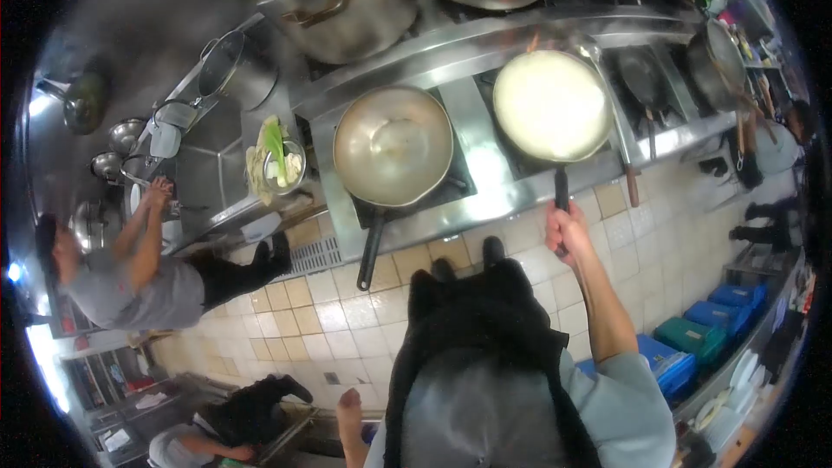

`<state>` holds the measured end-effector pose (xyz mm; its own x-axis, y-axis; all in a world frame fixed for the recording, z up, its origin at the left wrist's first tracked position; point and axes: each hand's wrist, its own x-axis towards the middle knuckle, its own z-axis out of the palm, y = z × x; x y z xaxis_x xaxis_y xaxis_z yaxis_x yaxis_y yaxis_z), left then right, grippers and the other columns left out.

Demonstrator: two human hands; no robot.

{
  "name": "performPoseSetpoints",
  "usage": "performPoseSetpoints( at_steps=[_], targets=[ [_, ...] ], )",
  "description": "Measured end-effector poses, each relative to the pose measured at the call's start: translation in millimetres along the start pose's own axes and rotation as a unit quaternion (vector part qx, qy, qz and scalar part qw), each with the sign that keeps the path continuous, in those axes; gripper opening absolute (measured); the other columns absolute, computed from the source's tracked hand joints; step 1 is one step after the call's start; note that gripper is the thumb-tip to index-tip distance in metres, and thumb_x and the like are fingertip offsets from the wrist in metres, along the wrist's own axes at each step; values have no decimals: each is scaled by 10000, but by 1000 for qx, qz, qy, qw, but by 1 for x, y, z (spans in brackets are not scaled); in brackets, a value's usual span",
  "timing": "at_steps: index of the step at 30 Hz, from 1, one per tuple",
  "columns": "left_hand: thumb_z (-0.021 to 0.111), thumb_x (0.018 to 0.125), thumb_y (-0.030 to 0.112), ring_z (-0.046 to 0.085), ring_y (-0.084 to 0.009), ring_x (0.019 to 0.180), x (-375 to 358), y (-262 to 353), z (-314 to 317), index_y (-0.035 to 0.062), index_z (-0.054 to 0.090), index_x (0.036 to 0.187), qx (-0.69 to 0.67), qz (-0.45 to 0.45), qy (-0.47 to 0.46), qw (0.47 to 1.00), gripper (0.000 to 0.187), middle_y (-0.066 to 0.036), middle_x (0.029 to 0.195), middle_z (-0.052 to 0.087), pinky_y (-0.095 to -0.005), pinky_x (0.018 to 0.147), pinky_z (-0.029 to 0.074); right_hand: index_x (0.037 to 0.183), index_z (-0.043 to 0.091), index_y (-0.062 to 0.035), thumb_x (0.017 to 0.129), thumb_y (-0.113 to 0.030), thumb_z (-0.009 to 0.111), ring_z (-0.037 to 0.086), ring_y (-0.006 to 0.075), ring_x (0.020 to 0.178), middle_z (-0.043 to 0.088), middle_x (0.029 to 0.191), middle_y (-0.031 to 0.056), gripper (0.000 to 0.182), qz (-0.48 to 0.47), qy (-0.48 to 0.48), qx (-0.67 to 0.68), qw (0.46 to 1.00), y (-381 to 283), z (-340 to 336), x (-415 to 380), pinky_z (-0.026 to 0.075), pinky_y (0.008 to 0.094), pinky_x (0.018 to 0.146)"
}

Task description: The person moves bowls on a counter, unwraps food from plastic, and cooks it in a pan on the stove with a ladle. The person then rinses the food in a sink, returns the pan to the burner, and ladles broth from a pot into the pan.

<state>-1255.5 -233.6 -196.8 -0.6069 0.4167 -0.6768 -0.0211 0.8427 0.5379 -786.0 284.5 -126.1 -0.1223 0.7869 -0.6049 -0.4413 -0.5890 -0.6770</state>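
My right hand [568, 230] is closed around the black handle of a frying pan [562, 159]. The pan sits over a burner on the right, full of a pale, creamy white liquid [551, 104]; a small flame shows behind its far rim. Beside it on the left burner stands a wide, deep metal pan [393, 147], a little shiny wetness at its bottom and its handle toward me. Low at my side hangs my left hand [349, 400], away from the stove; its fingers are too indistinct to read.
Large stockpots [338, 9] stand behind the burners. A long metal utensil [617, 113] lies right of the frying pan. At left are a bowl of cut vegetables [290, 169] and a co-worker [143, 282] at a sink. Another person [204, 446] is lower left; coloured bins [693, 342] line the right.
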Motion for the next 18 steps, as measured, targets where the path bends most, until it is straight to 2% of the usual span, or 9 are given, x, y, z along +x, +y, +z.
performPoseSetpoints(
  at_steps=[2,3,6,8,9,10,13,16,18],
  targets=[
    [607,943,198,571,-124,853,7,-16,-19,-65,597,1140,-166,7,-19,986,329,-65,967,652,-267,755,476,995,449,-104,879,-71,522,324,64,395,400,622,-27,141,13,-3,-7,1000,-7,3,-14,282,252,328],
    [607,943,198,571,-124,853,9,-10,-23,-65,597,1140,-172,4,-12,985,329,-65,967,652,-267,755,476,999,452,-112,883,-77,525,322,59,393,394,613,-35,141,20,1,-2,1000,-12,5,-23,274,247,326],
    [578,963,294,597,-204,1018,16,43,-43,-124,552,1190,100,7,77,992,476,-150,1115,652,-319,912,464,1013,463,-129,890,-92,535,309,45,382,374,590,-59,148,41,4,-3,999,-7,12,-40,242,233,320],
    [585,959,289,597,-199,1013,43,53,-64,-75,577,1201,24,75,99,992,437,-147,1094,666,-329,910,459,1029,471,-128,887,-107,551,297,44,372,365,580,-63,164,49,4,-11,999,-8,31,-58,229,225,312],
    [581,961,289,600,-172,968,38,97,-68,-45,597,1192,20,90,122,988,407,-130,1062,675,-311,870,471,1035,477,-126,885,-115,559,298,46,369,365,581,-62,172,51,8,-18,999,-5,40,-66,226,225,306],
    [578,962,272,599,-148,925,37,133,-74,-39,598,1198,-8,62,128,990,391,-112,1040,674,-289,831,480,1041,483,-123,883,-123,568,299,47,367,366,581,-60,180,51,14,-25,998,-2,49,-75,223,224,299],
    [588,953,215,601,-140,892,67,164,-118,-4,598,1229,23,170,132,976,353,-93,1002,668,-279,806,483,1058,491,-113,884,-137,573,296,50,357,373,587,-54,193,35,-3,-48,998,18,77,-97,234,224,288],
    [595,950,218,602,-141,900,93,190,-167,9,609,1223,-10,190,143,971,345,-85,1011,668,-275,806,482,1058,499,-107,895,-135,565,291,52,348,381,594,-47,178,5,25,-62,998,42,125,-122,239,227,275],
    [603,947,226,602,-136,930,111,195,-208,2,609,1218,-6,201,106,974,352,-88,1026,670,-266,820,479,1051,507,-99,909,-121,553,293,52,345,387,598,-40,151,-12,54,-52,997,62,162,-139,237,229,266]
  ],
)
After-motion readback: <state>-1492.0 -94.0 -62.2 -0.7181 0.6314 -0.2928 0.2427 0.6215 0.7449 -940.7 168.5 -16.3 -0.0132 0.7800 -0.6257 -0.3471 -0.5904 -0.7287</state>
